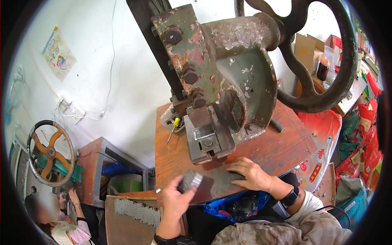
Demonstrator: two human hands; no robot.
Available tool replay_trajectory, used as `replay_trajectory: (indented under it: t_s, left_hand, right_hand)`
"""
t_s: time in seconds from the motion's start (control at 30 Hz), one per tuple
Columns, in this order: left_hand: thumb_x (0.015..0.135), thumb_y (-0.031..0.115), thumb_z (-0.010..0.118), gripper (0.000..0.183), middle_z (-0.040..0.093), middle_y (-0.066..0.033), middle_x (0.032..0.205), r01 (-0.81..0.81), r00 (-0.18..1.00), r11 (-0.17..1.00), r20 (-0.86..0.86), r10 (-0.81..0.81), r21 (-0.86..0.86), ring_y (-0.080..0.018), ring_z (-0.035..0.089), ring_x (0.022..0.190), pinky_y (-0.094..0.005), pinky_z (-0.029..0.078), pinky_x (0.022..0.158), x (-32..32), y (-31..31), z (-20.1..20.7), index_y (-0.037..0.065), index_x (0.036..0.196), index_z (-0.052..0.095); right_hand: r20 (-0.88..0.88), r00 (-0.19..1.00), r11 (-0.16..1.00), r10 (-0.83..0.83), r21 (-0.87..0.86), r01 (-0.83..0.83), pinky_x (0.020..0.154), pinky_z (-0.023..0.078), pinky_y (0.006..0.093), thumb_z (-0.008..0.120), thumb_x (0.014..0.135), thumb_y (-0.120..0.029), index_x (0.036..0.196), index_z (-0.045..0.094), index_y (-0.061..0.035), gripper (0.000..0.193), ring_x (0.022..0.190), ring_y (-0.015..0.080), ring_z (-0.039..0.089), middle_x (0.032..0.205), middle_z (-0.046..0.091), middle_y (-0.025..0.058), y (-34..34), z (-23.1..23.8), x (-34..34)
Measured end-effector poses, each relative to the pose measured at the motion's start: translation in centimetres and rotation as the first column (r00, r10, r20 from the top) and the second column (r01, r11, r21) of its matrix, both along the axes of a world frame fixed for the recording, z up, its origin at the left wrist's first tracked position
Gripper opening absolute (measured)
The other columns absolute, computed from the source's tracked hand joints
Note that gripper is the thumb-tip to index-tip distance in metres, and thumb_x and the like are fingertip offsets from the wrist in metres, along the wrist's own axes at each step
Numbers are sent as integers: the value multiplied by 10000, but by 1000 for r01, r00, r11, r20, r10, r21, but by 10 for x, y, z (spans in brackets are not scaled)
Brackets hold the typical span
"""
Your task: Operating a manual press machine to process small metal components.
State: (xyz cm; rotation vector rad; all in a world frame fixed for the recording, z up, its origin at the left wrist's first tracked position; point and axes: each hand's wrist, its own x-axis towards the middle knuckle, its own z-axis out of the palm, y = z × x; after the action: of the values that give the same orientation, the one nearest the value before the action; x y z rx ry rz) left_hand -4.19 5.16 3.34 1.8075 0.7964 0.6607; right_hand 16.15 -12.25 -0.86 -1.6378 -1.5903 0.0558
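A row of small grey metal pieces (190, 181), pressed together into a ridged block, is gripped between the thumb and fingers of my left hand (172, 204) at the table's near edge. My right hand (254, 176) rests on the brown wooden table (281, 141), fingers stretched out over a dark, dusty patch, with nothing visible in them. Beyond both hands stands a worn green hand press (196, 53). Under its ram, a bolted steel die block (210, 143) bears a small ridged metal plate (203, 131). Neither hand touches the press.
A yellow-handled screwdriver (176, 122) leans left of the press; its large handwheel (347, 77) hangs at right. A wooden tray (118, 232) with rows of metal pieces is lower left, a blue bag (214, 210) below the table edge. A co-worker (77, 232) sits far left.
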Motion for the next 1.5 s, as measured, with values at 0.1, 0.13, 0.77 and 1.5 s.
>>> replay_trajectory:
  t_s: [0.1,0.13,0.77,1.5]
  left_hand:
    - [693,51,729,416,686,-111,892,-58,998,972,-13,63,229,-141,638,777,-271,514,699,14,14,33,-97,1067,623]
    - [696,91,725,434,688,-133,893,-104,992,930,-35,124,352,-148,641,768,-278,512,679,32,18,41,-99,1072,620]
    - [853,39,541,197,660,-35,918,210,955,974,231,-185,-87,-145,594,831,-303,465,757,139,54,49,-15,1002,658]
    - [772,23,646,347,608,-84,1180,-45,984,849,169,-53,527,-338,498,1108,-433,410,946,148,72,0,118,1106,653]
  right_hand:
    - [25,1000,1000,-2,12,1,948,424,409,752,688,-148,1136,603,-61,480,1074,319,524,1140,603,121,-3,-4,0]
    - [60,998,1000,-6,-3,6,956,417,408,748,691,-150,1129,608,-65,468,1079,316,521,1143,602,116,-3,-5,0]
    - [35,998,997,-48,65,45,921,441,401,730,713,-137,1063,638,-65,369,1058,303,533,1094,607,109,-4,2,-1]
    - [22,826,823,-564,107,559,810,502,438,831,581,-343,1066,526,8,672,992,357,570,1069,572,187,113,78,29]
